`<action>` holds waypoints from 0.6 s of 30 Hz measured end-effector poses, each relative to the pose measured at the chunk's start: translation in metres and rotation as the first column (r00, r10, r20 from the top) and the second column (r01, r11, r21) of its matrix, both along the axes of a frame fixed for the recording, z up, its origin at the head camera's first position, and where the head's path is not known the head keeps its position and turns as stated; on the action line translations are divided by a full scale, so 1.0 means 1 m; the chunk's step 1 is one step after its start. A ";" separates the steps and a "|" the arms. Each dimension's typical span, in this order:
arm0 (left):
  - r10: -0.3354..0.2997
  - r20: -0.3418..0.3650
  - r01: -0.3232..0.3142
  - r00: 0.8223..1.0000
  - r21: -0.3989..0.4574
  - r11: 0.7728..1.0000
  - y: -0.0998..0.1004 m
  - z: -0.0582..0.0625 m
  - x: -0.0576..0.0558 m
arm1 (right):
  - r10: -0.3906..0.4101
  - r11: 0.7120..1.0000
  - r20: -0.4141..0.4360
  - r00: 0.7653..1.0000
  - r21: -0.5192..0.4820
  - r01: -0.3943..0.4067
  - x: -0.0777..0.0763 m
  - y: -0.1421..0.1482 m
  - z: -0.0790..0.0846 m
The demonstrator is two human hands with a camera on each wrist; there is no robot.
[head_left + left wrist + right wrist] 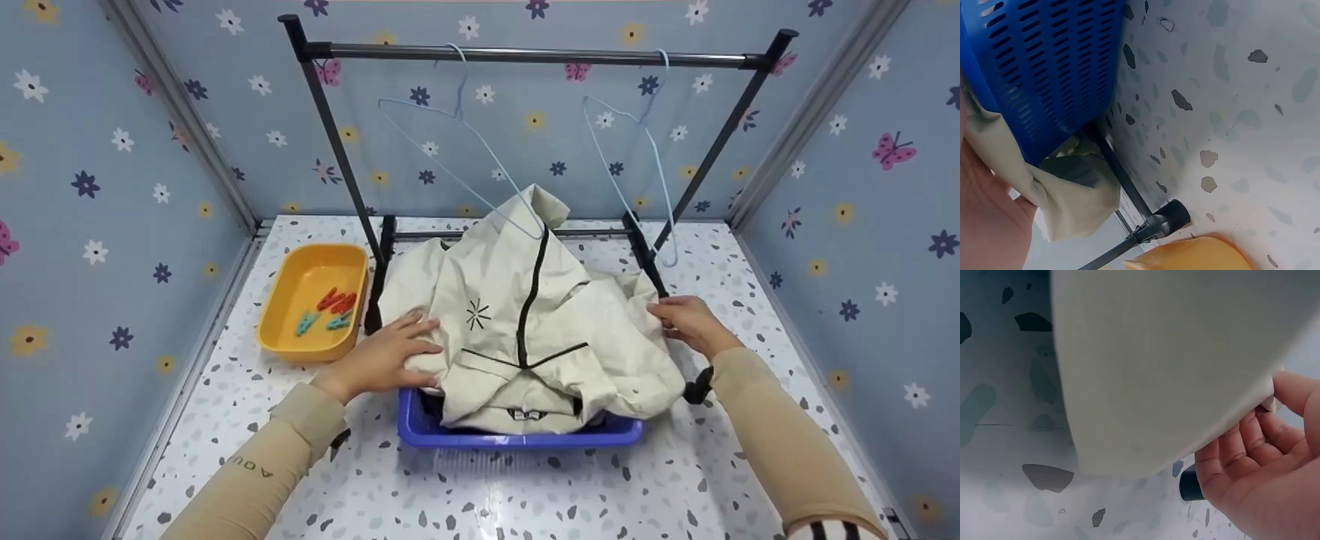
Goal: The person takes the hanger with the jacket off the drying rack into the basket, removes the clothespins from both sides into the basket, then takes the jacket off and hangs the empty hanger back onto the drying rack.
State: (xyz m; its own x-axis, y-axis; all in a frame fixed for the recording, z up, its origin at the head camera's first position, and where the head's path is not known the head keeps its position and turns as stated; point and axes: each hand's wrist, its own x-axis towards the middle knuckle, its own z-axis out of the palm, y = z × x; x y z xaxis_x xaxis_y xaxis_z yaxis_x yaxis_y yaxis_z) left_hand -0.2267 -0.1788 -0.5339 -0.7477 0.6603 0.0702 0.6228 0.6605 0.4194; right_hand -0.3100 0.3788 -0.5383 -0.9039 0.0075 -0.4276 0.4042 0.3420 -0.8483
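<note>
A cream jacket (pixel 487 277) with black trim and a small starburst mark lies heaped over a blue basket (pixel 521 440), its collar label towards me. On the jacket's left side rests my left hand (pixel 394 351), fingers extended and spread. In the left wrist view the palm of my left hand (pixel 994 208) lies against cloth hanging beside the slotted basket wall (pixel 1044 67). At the jacket's right edge my right hand (pixel 694 324) pinches a bit of cloth. The right wrist view shows the thumb and fingers of my right hand (pixel 1264 461) gripping the jacket's edge (pixel 1174 382).
A dark garment rack (pixel 540 54) stands behind and around the jacket. From its bar hang two light-blue hangers, a left hanger (pixel 460 112) and a right hanger (pixel 652 139); the left one's lower corner overlaps the jacket. A yellow tray (pixel 277 322) at left holds several red and green clothespins (pixel 337 301).
</note>
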 end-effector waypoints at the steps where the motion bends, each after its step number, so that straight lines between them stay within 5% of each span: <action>1: 0.001 0.003 -0.001 1.000 0.001 1.000 0.000 0.000 0.000 | -0.016 1.000 -0.008 1.000 -0.010 0.015 0.001 0.000 0.001; 10: 0.019 0.028 -0.020 0.999 0.028 0.999 0.001 -0.001 0.000 | -0.035 0.992 -0.161 0.986 -0.123 0.015 0.005 -0.019 0.024; 18: 0.117 0.104 -0.123 0.988 0.052 0.991 0.002 -0.004 0.005 | -0.027 0.986 -0.273 0.962 -0.166 -0.019 0.018 -0.052 0.059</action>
